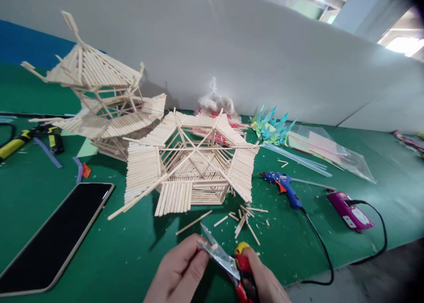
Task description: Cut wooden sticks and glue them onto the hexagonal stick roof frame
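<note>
My right hand point(265, 278) grips red-and-yellow-handled scissors point(228, 261) at the bottom middle, blades parted and pointing up-left. My left hand point(180, 270) pinches a short pale wooden stick piece point(213, 247) between the blades. Just beyond the hands stands a six-sided roof frame made of wooden sticks point(190, 161). Loose cut stick pieces point(243, 219) lie on the green mat between the frame and my hands.
A taller stick pagoda point(96, 95) stands at the back left. A dark phone point(54, 236) lies front left. A blue glue gun point(285, 188) with black cord and a purple power bank point(351, 210) lie right. Paper cranes point(270, 126), plastic bags and a white wall sit behind.
</note>
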Available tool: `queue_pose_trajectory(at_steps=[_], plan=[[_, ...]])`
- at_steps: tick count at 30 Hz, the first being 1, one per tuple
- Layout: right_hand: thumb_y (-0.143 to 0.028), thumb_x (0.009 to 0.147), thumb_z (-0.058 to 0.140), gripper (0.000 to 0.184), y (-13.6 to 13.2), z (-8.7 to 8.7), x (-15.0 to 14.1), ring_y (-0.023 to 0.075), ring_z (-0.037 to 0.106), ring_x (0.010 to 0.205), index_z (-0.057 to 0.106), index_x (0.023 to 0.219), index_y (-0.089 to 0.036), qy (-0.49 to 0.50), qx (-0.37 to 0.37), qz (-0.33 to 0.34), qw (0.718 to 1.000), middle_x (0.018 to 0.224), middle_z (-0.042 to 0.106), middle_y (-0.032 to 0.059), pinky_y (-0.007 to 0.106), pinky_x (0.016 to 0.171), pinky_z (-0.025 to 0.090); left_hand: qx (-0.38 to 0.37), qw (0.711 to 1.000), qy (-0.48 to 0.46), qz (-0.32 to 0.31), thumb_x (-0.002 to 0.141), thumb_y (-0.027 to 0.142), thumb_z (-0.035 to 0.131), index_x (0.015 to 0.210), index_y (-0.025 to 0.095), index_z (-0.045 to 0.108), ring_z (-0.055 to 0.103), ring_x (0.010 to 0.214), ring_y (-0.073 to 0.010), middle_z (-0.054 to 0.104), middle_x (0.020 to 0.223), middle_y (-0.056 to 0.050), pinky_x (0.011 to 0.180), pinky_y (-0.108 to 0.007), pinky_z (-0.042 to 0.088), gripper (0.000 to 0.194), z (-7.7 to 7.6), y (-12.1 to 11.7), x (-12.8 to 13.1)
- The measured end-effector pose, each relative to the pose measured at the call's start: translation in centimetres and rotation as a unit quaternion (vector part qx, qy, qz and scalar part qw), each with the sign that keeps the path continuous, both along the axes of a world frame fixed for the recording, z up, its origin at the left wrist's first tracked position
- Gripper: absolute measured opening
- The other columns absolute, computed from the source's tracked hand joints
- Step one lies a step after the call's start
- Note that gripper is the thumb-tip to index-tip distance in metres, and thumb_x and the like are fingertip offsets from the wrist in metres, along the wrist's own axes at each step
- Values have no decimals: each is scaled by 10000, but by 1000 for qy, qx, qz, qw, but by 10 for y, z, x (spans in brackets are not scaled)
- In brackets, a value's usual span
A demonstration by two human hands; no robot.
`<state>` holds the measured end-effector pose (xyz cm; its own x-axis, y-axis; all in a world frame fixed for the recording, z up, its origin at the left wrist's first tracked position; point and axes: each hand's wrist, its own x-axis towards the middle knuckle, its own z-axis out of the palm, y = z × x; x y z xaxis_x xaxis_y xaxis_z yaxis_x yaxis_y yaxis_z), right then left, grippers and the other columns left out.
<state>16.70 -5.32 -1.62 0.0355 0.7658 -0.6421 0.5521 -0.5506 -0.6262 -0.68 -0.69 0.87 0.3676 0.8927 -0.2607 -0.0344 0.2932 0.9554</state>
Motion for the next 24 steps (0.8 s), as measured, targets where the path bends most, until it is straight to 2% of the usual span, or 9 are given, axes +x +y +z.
queue_pose_trajectory(at_steps=[3,6,11,14,16,17,19,21,24], plan=[[-138,655,509,228,1,8,0,121,503,622,453,868,-195,-4,5,23,1000,693,528,-22,205,603,376,-154,975,-160,-17,739,427,573,602,194,564,222,428,-89,326,451,80,444,-228,226,271,-5,0,-3],[-144,632,528,248,-1,6,1,126,504,627,442,860,-189,-5,32,53,998,711,550,-9,210,602,386,-248,941,-227,-40,718,393,618,618,186,577,132,378,-63,246,392,115,425,-227,171,233,-11,-2,-6],[-166,670,500,146,-4,-9,3,107,498,543,480,809,-207,3,25,31,999,625,547,-30,197,532,376,-278,927,-245,-51,724,394,612,614,187,567,126,358,-56,240,372,123,410,-224,144,239,-11,0,-7],[-173,638,560,170,-2,-14,2,97,497,513,502,789,-226,25,7,-8,1000,556,530,-54,171,482,361,-178,972,-147,-36,771,373,553,627,190,557,240,409,-78,338,443,90,435,-214,231,234,-8,3,-4],[-182,618,591,192,0,-16,2,89,487,502,510,787,-223,46,-5,-27,999,541,523,-62,158,454,343,-33,999,-11,-19,815,344,488,667,196,556,398,517,-107,475,565,44,511,-217,327,220,-8,3,-2],[-188,608,604,205,1,-17,1,88,481,500,513,790,-216,51,-13,-31,998,542,523,-62,157,445,336,54,997,63,-12,833,322,455,690,202,552,464,591,-126,536,641,22,566,-221,365,211,-9,3,-2],[-194,590,617,230,1,-20,1,97,488,522,520,798,-195,47,-20,-22,998,573,542,-48,167,458,345,186,971,153,-1,854,251,407,701,220,517,507,580,-127,557,638,29,561,-209,394,191,-15,2,-1],[-202,583,623,228,1,-25,2,122,520,592,536,793,-186,46,-14,-16,999,629,572,-26,190,524,382,306,928,211,10,852,182,397,732,230,498,534,548,-114,563,627,38,536,-190,409,163,-22,1,-2],[-234,605,626,156,-3,-30,3,161,553,709,567,743,-193,85,-10,-28,996,689,597,-12,221,628,415,409,872,269,14,846,138,396,755,229,483,561,541,-118,578,618,30,528,-193,427,155,-33,3,-2]])
